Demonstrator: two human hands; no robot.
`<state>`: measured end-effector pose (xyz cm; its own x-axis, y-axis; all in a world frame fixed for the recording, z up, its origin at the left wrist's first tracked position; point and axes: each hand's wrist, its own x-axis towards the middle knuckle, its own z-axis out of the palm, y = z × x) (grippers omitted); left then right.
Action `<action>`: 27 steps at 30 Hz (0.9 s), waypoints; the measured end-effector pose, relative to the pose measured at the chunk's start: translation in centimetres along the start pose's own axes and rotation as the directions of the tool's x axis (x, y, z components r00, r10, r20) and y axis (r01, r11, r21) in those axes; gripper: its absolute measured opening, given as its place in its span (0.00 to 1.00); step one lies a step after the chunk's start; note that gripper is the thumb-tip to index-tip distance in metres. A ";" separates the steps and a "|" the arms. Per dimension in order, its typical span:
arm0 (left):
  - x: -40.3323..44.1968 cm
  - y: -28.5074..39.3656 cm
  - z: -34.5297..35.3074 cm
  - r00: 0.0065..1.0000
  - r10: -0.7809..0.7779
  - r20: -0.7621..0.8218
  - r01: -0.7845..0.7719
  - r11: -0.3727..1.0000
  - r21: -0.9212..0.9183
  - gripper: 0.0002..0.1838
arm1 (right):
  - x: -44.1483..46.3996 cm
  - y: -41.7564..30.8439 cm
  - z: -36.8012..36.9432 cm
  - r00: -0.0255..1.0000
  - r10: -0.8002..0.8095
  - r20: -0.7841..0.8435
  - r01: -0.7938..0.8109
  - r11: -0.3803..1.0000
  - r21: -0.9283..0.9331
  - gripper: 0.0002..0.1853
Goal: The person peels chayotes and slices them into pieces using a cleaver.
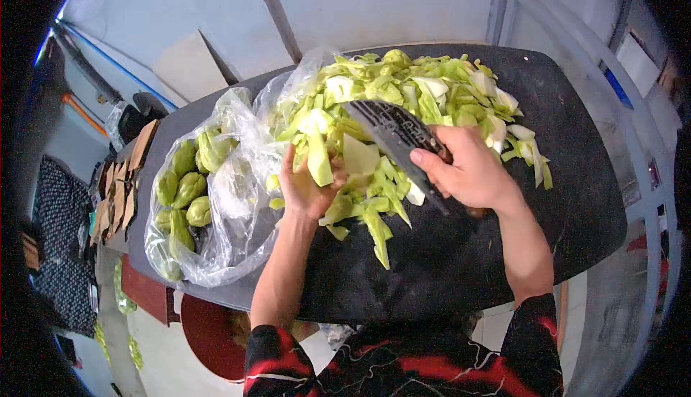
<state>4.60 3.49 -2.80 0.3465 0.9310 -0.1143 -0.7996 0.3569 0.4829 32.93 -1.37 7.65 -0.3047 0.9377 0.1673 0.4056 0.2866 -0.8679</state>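
Note:
My right hand (471, 170) is closed round the handle of a wide, dark-bladed knife (396, 138), whose blade slants up and left over the heap. Under and left of the blade, my left hand (309, 185) is palm up, its fingers curled round a pale green chayote piece (319, 156). Behind both hands spreads a large heap of cut chayote (425, 95), green and white. Several long slices (376, 235) lie on the black table (461, 274) in front. Left of my left hand, an open clear plastic bag (241, 249) holds whole green chayotes (191, 190).
A pale wall (381, 8) stands behind the table. Metal railing (633, 138) runs along the right side. Brown cardboard pieces (119, 195) are at the far left, and a round red stool (212, 336) stands below the table's front left edge.

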 end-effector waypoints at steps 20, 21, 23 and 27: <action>-1.4 -0.6 1.6 0.978 0.144 -0.154 -0.160 0.982 -0.102 0.24 | 2.1 4.7 7.6 0.934 0.228 0.275 -0.324 0.864 0.386 0.12; -1.3 -0.6 1.3 0.981 0.150 -0.121 -0.164 0.980 -0.114 0.25 | 2.1 4.2 7.8 0.948 0.215 0.235 -0.290 0.887 0.359 0.13; -1.3 -0.6 1.4 0.978 0.170 -0.120 -0.181 0.980 -0.087 0.25 | 2.0 4.1 7.8 0.951 0.214 0.225 -0.287 0.882 0.373 0.13; -1.4 -0.6 1.9 0.969 0.208 -0.136 -0.211 0.977 -0.007 0.29 | 1.9 3.9 7.7 0.956 0.182 0.232 -0.260 0.893 0.368 0.12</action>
<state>5.55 1.79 -1.24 0.1028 0.9865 -0.1278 -0.8582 0.1529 0.4899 27.30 0.06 0.99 -0.4168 0.9027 -0.1068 0.1239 -0.0600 -0.9905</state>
